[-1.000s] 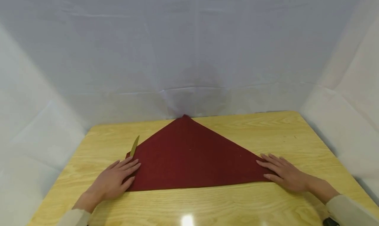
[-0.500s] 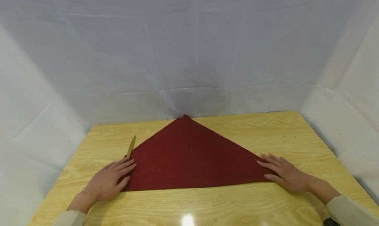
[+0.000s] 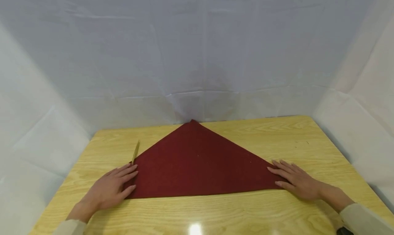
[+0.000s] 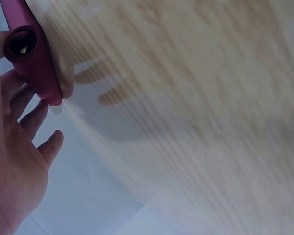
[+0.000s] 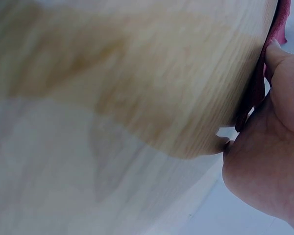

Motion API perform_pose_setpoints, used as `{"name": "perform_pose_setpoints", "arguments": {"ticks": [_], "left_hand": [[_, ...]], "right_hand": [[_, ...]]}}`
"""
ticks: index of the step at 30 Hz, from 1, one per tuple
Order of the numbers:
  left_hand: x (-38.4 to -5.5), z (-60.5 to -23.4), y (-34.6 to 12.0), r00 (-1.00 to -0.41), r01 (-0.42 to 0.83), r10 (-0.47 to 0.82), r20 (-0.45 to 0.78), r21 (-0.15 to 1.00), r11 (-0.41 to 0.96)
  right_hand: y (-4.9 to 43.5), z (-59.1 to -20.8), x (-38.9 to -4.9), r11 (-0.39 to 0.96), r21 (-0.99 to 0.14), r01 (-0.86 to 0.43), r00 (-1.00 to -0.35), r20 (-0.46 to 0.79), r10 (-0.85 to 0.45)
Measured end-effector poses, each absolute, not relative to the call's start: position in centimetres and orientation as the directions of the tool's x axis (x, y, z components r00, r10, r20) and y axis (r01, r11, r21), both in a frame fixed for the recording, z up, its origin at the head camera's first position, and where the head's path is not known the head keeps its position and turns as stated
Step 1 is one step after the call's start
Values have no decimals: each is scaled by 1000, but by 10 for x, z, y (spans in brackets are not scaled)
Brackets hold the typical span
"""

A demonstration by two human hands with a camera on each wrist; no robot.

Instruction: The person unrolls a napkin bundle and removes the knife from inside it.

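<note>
A dark red cloth napkin (image 3: 197,163), folded into a triangle, lies on the wooden table with its long edge towards me. Its left end forms a small roll (image 4: 38,73) in the left wrist view, with something gold visible inside. From this end a gold knife (image 3: 135,151) sticks out, blade tip pointing away; its handle is hidden. My left hand (image 3: 107,190) lies over the rolled end, fingers extended and touching it, thumb near the front edge. At the opposite corner my right hand (image 3: 300,183) rests on the cloth with fingers fairly straight.
The light wood table (image 3: 215,214) extends around the cloth. White sheeting (image 3: 197,57) hangs behind the back edge, where the napkin's far tip comes close to it, and on both sides.
My left hand has shifted slightly left, and the knife has moved left with it. More red cloth shows beside that hand. The right hand stays almost in place.
</note>
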State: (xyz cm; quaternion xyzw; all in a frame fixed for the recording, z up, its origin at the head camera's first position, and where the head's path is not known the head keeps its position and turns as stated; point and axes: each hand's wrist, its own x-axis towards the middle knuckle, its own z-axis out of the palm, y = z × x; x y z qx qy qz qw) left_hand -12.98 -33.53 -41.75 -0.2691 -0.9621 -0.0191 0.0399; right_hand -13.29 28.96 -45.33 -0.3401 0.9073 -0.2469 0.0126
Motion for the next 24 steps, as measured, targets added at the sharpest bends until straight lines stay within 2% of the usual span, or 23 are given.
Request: {"name": "perform_pose_setpoints", "arguments": {"ticks": [10, 24], "left_hand": [[-119, -415, -358, -885, 464, 462, 61, 27, 885], [-117, -421, -363, -885, 462, 458, 80, 40, 886]], "right_hand": [[290, -454, -133, 645, -474, -599, -772, 129, -622], [288, -452, -133, 647, -448, -616, -766, 152, -624]]}}
